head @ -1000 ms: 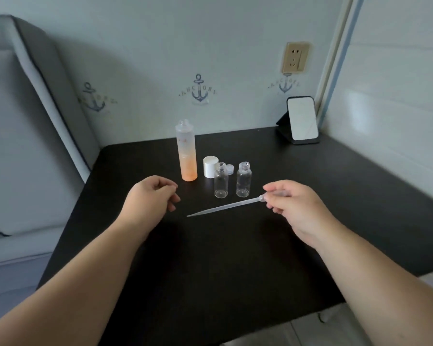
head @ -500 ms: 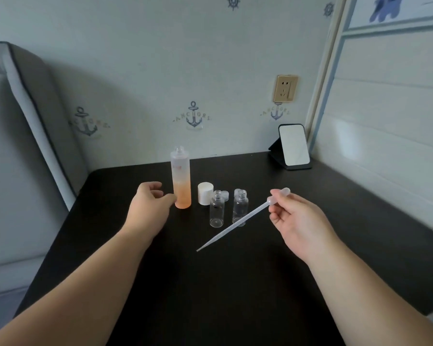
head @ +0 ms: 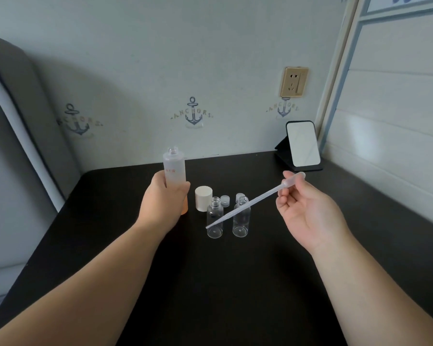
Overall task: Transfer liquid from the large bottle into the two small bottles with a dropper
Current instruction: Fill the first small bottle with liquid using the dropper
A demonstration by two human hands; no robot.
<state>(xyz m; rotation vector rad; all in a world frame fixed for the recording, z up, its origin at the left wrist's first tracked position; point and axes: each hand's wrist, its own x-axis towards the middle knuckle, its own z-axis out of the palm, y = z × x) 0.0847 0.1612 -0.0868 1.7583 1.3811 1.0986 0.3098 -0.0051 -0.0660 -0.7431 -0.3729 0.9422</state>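
Note:
The large frosted bottle (head: 174, 166), uncapped, with orange liquid in its lower part, stands upright on the black table (head: 210, 283). My left hand (head: 164, 198) grips it around the middle. Two small clear bottles stand open to its right: one (head: 214, 218) nearer the large bottle, the other (head: 241, 218) beside it. My right hand (head: 308, 208) pinches the bulb end of a clear plastic dropper (head: 248, 204), held in the air; its tip slants down-left in front of the small bottles.
A white cap (head: 203, 198) stands behind the small bottles, with two small clear caps (head: 225, 200) next to it. A small mirror on a black stand (head: 302, 144) sits at the back right. Walls close the table at back and right; a padded headboard is left.
My left hand has closed around the large bottle, which it was only reaching for before. My right hand has lifted the dropper higher and tilted it more steeply. The camera view has shifted.

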